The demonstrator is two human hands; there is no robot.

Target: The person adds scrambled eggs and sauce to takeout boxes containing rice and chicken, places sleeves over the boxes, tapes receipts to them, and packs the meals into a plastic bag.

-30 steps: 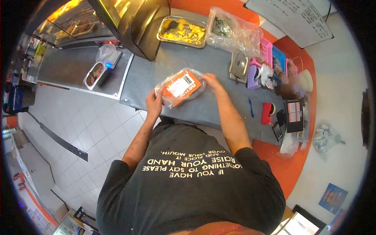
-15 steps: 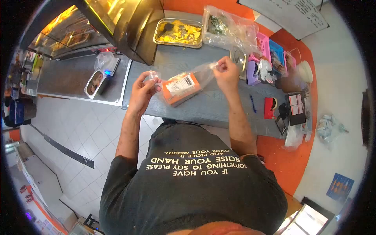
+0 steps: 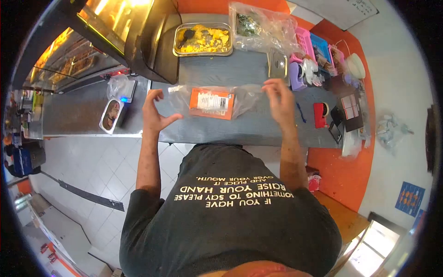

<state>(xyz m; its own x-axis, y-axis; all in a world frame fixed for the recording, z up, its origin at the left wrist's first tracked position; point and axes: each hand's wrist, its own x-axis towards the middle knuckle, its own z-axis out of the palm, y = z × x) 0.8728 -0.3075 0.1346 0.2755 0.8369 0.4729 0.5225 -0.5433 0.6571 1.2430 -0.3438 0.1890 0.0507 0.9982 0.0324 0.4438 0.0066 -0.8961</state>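
An orange box [image 3: 198,112] with a white printed label [image 3: 212,102] lies flat on the grey worktop, inside a clear plastic bag [image 3: 245,102]. The bag's loose ends spread out to both sides of the box. My left hand [image 3: 156,113] is open left of the bag, its thumb pointing toward the box and its fingers curved upward, holding nothing. My right hand [image 3: 280,100] hovers at the bag's right end with its fingers apart. Its fingertips are close to the plastic, and whether they touch it I cannot tell.
Behind stand a metal tray [image 3: 176,50] of yellow food and a clear bag [image 3: 272,34] holding greens. To the right are a metal lid [image 3: 278,64], plastic baskets [image 3: 305,42], a pen [image 3: 301,112] and a red tape dispenser [image 3: 320,115]. A lit display cabinet [image 3: 154,60] borders the left.
Both hands have let go of the bag's ends and moved apart. The bagged box, tilted and held before, now lies flat and straight on the worktop.
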